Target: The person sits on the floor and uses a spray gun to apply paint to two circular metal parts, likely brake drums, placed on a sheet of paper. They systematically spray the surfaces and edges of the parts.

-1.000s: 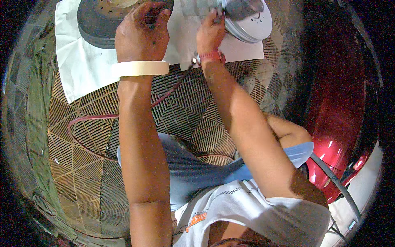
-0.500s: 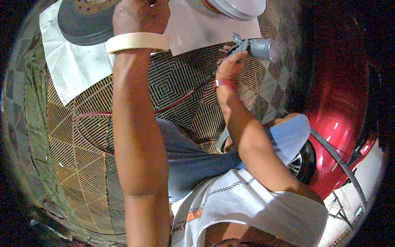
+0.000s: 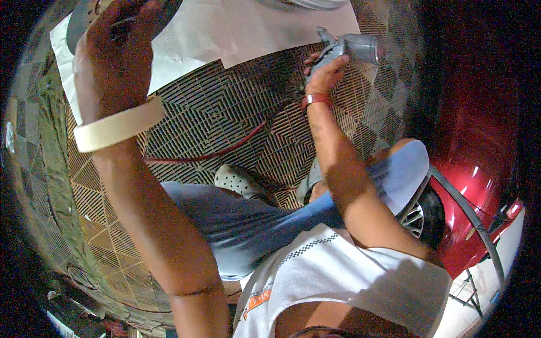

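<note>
Spray gun's gripped in right hand, cup past the fingers; dark disc by left hand, can't tell its grip.

Seeing a red car, 1 spoked wheel beside it, floor tiles and green sheeting left of it.

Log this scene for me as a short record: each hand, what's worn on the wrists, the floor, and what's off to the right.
Left hand: at the dark round disc, contact unclear
Right hand: gripping a gray spray gun
Worn: cream ring (left), red band (right)
Floor: slatted, with white paper and a red hose on top
Right side: red car
</note>
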`<action>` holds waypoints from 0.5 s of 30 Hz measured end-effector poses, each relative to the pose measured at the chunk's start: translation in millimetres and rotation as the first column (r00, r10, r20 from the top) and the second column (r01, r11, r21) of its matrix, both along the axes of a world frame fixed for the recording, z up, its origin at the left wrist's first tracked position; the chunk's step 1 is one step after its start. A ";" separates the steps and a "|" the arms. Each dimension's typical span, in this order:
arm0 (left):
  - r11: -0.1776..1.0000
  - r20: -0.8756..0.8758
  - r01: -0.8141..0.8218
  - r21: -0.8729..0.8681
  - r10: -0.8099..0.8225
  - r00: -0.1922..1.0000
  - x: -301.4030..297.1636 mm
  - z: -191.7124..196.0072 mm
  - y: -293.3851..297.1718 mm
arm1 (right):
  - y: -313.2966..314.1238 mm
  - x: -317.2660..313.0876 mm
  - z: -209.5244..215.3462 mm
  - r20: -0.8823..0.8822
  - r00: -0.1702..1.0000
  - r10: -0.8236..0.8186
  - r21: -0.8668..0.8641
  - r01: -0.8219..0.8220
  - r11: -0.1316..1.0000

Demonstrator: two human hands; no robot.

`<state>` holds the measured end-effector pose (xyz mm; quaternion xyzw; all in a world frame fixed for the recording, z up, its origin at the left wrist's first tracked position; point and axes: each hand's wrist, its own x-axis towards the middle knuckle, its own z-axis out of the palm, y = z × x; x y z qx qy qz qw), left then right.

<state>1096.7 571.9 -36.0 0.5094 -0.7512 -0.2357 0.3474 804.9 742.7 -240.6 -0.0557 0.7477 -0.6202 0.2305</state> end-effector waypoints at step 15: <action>1.000 0.193 -0.009 -0.010 0.010 0.981 -77.0 75.1 104.7 | 47.7 -40.6 -15.4 0.012 0.970 0.243 -0.153 -0.238 0.959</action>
